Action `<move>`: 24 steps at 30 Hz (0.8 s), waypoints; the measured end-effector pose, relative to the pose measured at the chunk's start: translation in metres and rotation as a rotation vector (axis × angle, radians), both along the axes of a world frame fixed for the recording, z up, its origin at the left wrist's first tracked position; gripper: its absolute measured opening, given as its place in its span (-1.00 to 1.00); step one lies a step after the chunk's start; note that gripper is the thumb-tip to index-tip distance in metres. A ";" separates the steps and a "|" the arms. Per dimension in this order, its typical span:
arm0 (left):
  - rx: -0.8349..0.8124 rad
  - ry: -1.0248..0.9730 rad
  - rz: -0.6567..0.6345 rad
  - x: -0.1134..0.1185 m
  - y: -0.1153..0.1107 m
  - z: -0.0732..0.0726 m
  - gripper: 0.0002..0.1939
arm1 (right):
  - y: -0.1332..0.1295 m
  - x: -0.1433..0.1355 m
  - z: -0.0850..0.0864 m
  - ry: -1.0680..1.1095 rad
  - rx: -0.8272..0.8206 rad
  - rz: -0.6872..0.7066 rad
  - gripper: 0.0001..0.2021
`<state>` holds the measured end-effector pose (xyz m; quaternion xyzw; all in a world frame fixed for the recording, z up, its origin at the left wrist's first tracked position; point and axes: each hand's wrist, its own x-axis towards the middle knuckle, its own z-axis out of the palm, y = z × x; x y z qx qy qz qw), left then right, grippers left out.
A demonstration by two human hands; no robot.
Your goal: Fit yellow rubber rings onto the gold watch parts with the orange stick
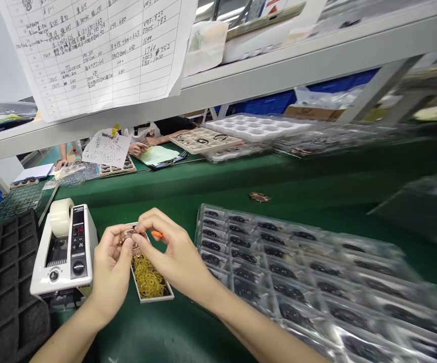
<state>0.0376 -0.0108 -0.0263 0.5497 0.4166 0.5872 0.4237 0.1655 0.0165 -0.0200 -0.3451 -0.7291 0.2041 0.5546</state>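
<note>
Between both hands is a small brown, glossy piece (130,235), partly covered by fingers. My left hand (113,267) pinches its left side between thumb and fingers. On the other side my right hand (169,249) has its thumb and fingers closed on the same piece, and an orange-tipped item (157,234) shows at that hand. Below the hands lies a white-rimmed box (157,299) with yellow bands (148,277) in it. A white tape dispenser (67,252) stands just left of my left hand.
Clear trays (271,242) of dark pieces fill the right side. A black compartment tray (8,282) lies at far left. Another brown piece (259,197) rests on the green table (158,194). Overhead runs a shelf (264,70) with a hanging sheet (101,55). Other people's hands (139,147) show beyond.
</note>
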 end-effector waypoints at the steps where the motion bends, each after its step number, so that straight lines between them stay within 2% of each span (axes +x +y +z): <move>1: 0.000 0.035 -0.018 -0.001 0.001 0.000 -0.84 | 0.001 0.001 0.000 -0.003 0.001 -0.001 -0.85; 4: 0.026 0.202 -0.086 -0.008 0.005 0.003 -0.86 | 0.002 0.003 0.001 -0.071 0.090 -0.049 -0.85; 6: 0.097 0.365 -0.067 -0.014 0.007 0.008 -0.86 | 0.000 0.004 0.000 -0.154 0.249 -0.121 -0.87; 8: 0.177 0.486 0.009 -0.019 0.008 0.013 -0.86 | -0.004 0.001 -0.001 -0.218 0.470 -0.221 -0.90; 10: 0.191 0.496 0.079 -0.020 0.007 0.017 -0.85 | -0.010 -0.003 -0.004 -0.225 0.699 -0.298 -0.91; 13: 0.053 0.319 0.082 -0.019 0.004 0.021 -0.90 | -0.019 -0.007 -0.008 -0.207 0.961 -0.324 -0.85; 15: -0.042 0.165 0.042 -0.016 0.002 0.023 -0.90 | -0.020 -0.007 -0.009 -0.223 0.965 -0.363 -0.83; 18: -0.109 0.021 -0.027 -0.013 -0.004 0.026 -0.82 | -0.015 -0.003 -0.005 -0.260 0.809 -0.435 -0.85; 21: -0.139 -0.001 -0.102 -0.010 -0.009 0.028 -0.82 | -0.009 0.003 0.000 -0.275 0.746 -0.422 -0.87; 24: -0.135 0.039 -0.123 -0.009 -0.014 0.029 -0.77 | -0.007 0.006 0.002 -0.248 0.729 -0.336 -0.87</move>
